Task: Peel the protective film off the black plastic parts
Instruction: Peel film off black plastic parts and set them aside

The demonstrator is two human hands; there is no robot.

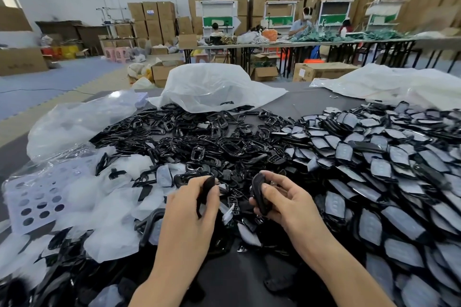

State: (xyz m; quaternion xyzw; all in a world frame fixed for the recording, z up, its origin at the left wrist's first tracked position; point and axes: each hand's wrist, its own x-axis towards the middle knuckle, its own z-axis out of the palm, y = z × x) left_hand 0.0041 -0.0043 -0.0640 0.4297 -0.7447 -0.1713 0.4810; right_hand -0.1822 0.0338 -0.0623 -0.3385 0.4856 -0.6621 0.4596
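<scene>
A part point(209, 188) is being pinched in the left hand point(192, 209), a 2nd part point(259, 197) gripped in the curled right hand point(287, 204), above the worktop point(311, 99). Likely light, stiff and slippery, they are best being held by the rim, peeling begun at a corner. Beyond, filmed parts point(374, 157) are lying heaped.

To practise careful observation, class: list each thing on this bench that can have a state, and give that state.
Left hand: grips a black part
Right hand: grips a second black part
Right heap of parts: film on
Middle frames: bare, jumbled
Film scraps: peeled, loose
Clear bag: crumpled
</scene>
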